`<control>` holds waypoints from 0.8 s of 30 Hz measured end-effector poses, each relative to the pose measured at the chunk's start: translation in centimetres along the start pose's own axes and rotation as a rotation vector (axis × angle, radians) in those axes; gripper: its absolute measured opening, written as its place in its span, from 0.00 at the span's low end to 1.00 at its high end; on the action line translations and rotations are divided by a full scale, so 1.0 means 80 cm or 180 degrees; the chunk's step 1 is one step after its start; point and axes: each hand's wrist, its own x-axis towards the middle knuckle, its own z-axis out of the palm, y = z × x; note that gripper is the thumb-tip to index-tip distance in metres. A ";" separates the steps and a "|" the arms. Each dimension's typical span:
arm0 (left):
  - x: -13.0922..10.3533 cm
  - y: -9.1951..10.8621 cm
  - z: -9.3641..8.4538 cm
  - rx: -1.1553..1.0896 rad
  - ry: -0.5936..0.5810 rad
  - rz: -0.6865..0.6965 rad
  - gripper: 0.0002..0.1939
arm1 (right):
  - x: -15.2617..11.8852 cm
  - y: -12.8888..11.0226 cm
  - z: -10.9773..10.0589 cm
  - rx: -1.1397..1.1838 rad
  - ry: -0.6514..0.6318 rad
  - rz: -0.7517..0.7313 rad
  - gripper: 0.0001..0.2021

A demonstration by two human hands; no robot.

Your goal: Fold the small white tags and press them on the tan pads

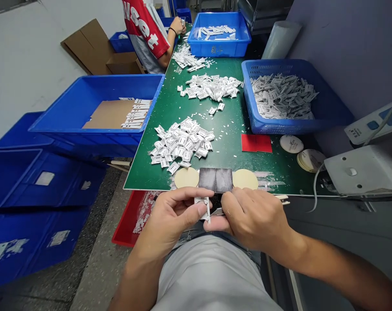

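Just past the table's front edge, my left hand [175, 216] pinches a small white plastic part [203, 208] between thumb and fingers. My right hand [252, 214] is closed around a knife, whose grey blade [218, 212] points at the part. The pale end of its handle [282, 199] sticks out behind the fist; the rest is hidden. My right thumb lies against or close to the part's lower edge. A pile of similar white parts [183, 144] lies on the green table [228, 147] beyond my left hand.
Dark pads [215, 179] and yellow discs line the front edge. A blue basket of parts [251, 103] stands right, near a power strip [374, 121]. Blue bins [95, 138] sit left, a red tray [121, 231] below. A co-worker [150, 34] works at the far left.
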 end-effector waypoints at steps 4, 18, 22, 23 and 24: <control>0.002 0.001 0.003 -0.0008 0.0064 0.0015 0.12 | -0.001 -0.001 0.000 0.0019 0.0040 -0.0005 0.28; -0.003 -0.007 0.009 0.0345 0.0256 0.0483 0.11 | -0.003 0.000 0.003 0.2989 -0.0916 0.0955 0.17; -0.004 -0.013 0.014 -0.0256 -0.0214 0.0336 0.13 | 0.001 -0.002 -0.006 0.3899 -0.1539 0.1388 0.18; -0.004 -0.014 0.016 -0.0389 -0.0284 0.0330 0.13 | 0.001 -0.003 -0.007 0.3910 -0.1568 0.1336 0.19; -0.003 -0.015 0.017 -0.0476 -0.0328 0.0321 0.14 | 0.000 -0.003 -0.007 0.3811 -0.1494 0.1237 0.19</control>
